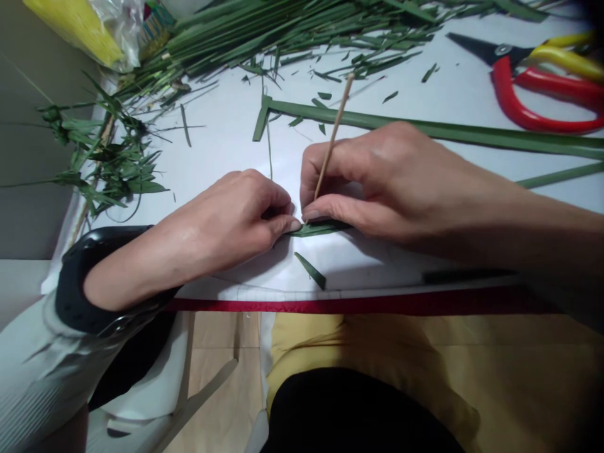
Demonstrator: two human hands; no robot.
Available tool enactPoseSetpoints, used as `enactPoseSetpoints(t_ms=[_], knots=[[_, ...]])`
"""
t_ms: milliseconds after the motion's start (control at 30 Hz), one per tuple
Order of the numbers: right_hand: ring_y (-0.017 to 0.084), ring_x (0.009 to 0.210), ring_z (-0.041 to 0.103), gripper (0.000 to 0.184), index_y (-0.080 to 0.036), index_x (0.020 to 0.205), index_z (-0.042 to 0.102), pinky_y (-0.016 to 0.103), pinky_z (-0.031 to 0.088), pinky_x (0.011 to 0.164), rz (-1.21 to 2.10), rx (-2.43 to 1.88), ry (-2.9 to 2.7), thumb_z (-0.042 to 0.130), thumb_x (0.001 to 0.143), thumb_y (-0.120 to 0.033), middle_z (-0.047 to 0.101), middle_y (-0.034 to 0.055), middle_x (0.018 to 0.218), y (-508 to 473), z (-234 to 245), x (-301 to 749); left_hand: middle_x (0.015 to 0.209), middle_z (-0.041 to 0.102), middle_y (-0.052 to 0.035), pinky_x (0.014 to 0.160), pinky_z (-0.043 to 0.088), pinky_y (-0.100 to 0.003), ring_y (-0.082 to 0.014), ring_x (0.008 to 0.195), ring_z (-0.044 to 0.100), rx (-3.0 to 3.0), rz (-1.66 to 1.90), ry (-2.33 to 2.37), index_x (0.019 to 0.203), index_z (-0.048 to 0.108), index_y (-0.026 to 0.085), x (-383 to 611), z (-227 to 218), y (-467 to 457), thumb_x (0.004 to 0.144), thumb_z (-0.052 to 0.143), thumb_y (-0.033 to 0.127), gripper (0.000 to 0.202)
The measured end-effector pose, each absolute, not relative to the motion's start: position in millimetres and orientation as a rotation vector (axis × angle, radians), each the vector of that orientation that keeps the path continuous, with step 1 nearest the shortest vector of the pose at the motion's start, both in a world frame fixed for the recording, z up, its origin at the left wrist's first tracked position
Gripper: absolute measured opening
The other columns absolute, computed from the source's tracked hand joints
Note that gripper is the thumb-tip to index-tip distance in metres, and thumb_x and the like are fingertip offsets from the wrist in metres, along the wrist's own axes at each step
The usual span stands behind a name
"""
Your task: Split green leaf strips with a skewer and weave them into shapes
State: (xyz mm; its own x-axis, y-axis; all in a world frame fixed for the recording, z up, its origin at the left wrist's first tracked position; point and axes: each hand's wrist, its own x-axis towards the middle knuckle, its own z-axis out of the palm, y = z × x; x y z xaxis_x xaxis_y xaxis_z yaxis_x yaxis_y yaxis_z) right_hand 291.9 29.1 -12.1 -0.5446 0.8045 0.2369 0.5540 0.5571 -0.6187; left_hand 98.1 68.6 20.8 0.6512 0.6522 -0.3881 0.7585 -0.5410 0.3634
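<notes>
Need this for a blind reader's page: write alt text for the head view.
A person's right hand holds a thin wooden stick to a green leaf strip that the left hand touches, over a white surface. Beyond lie piled green leaves and, at upper right, red-and-yellow-handled shears.

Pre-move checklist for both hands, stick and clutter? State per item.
1. Left hand on the small leaf piece: ok, thumb and fingers at its left end.
2. Right hand gripping the thin stick: ok, held slanted between thumb and fingers.
3. Stick's lower tip seated on the leaf piece: cannot tell, fingertips cover the contact.
4. Red-handled scissors apart from both hands: ok, lying at far right.
5. Near edge free of scraps: not ok, a loose leaf scrap lies there.
6. Long leaf strip apart from the right hand: cannot tell, the hand partly covers it.
</notes>
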Motion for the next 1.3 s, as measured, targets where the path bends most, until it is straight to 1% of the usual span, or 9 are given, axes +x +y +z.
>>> enactPoseSetpoints(t_ms=[167, 300, 500, 600, 767, 900, 1000, 1133, 1300], knots=[[0.017, 0.071, 0.058, 0.012, -0.02, 0.09, 0.068, 0.03, 0.036, 0.066, 0.69, -1.233, -2.235, 0.058, 0.089, -0.015, 0.069, 0.0015, 0.082, 28, -5, 294, 0.054, 0.051, 0.0009, 0.052, 0.025, -0.028, -0.0106, 0.052, 0.037, 2.312, -0.235, 1.105, 0.065, 0.064, 0.016, 97, 22, 67, 0.088, 0.059, 0.024, 0.025], [0.017, 0.069, 0.056, 0.01, -0.021, 0.091, 0.068, 0.031, 0.035, 0.063, 0.7, -1.363, -2.1, 0.06, 0.088, -0.018, 0.067, 0.0012, 0.077, 27, -3, 297, 0.058, 0.057, 0.0001, 0.053, 0.029, -0.028, -0.0119, 0.054, 0.041, 2.275, -0.225, 1.093, 0.067, 0.065, 0.017, 95, 23, 66, 0.089, 0.057, 0.026, 0.025], [0.016, 0.073, 0.057, 0.008, -0.023, 0.093, 0.063, 0.029, 0.033, 0.061, 0.721, -1.357, -2.083, 0.061, 0.088, -0.018, 0.066, -0.001, 0.08, 24, -7, 298, 0.068, 0.066, -0.0023, 0.052, 0.031, -0.027, -0.0132, 0.059, 0.049, 2.261, -0.236, 1.087, 0.081, 0.072, 0.016, 91, 20, 67, 0.091, 0.056, 0.03, 0.024], [0.015, 0.069, 0.055, 0.009, -0.024, 0.094, 0.059, 0.027, 0.031, 0.057, 0.716, -1.372, -2.069, 0.06, 0.089, -0.018, 0.065, -0.0024, 0.08, 21, -5, 295, 0.067, 0.065, -0.0025, 0.052, 0.031, -0.027, -0.0133, 0.059, 0.05, 2.258, -0.246, 1.091, 0.082, 0.073, 0.016, 91, 20, 67, 0.092, 0.056, 0.029, 0.024], [0.015, 0.072, 0.057, 0.008, -0.022, 0.093, 0.055, 0.027, 0.034, 0.059, 0.836, -1.409, -2.063, 0.054, 0.091, -0.015, 0.067, -0.0009, 0.085, 19, 1, 291, 0.068, 0.067, -0.0024, 0.051, 0.03, -0.027, -0.0127, 0.058, 0.051, 2.257, -0.225, 1.077, 0.086, 0.074, 0.015, 92, 19, 67, 0.092, 0.056, 0.029, 0.024], [0.017, 0.077, 0.06, 0.005, -0.023, 0.094, 0.06, 0.028, 0.036, 0.063, 0.791, -1.332, -2.092, 0.06, 0.09, -0.019, 0.07, 0.0009, 0.089, 22, -4, 293, 0.065, 0.065, -0.0014, 0.052, 0.03, -0.026, -0.0122, 0.057, 0.05, 2.27, -0.221, 1.082, 0.081, 0.073, 0.016, 91, 19, 67, 0.091, 0.057, 0.029, 0.024], [0.018, 0.077, 0.06, 0.004, -0.022, 0.091, 0.063, 0.029, 0.036, 0.065, 0.779, -1.317, -2.082, 0.062, 0.089, -0.019, 0.071, 0.0017, 0.089, 23, -8, 294, 0.065, 0.065, -0.0018, 0.052, 0.03, -0.027, -0.0126, 0.057, 0.05, 2.277, -0.227, 1.081, 0.079, 0.073, 0.016, 92, 20, 67, 0.091, 0.057, 0.029, 0.024], [0.017, 0.073, 0.06, 0.004, -0.023, 0.087, 0.063, 0.03, 0.036, 0.062, 0.772, -1.32, -2.088, 0.064, 0.087, -0.019, 0.07, 0.0002, 0.083, 24, -11, 293, 0.062, 0.063, -0.0011, 0.051, 0.029, -0.028, -0.0124, 0.055, 0.048, 2.294, -0.228, 1.083, 0.076, 0.071, 0.017, 92, 20, 67, 0.091, 0.057, 0.029, 0.025], [0.017, 0.07, 0.058, 0.006, -0.023, 0.087, 0.063, 0.03, 0.035, 0.06, 0.716, -1.314, -2.094, 0.066, 0.086, -0.019, 0.069, -0.0001, 0.08, 24, -13, 293, 0.062, 0.062, -0.0001, 0.052, 0.029, -0.027, -0.0119, 0.056, 0.048, 2.311, -0.226, 1.072, 0.076, 0.071, 0.016, 91, 20, 67, 0.092, 0.056, 0.029, 0.025]])
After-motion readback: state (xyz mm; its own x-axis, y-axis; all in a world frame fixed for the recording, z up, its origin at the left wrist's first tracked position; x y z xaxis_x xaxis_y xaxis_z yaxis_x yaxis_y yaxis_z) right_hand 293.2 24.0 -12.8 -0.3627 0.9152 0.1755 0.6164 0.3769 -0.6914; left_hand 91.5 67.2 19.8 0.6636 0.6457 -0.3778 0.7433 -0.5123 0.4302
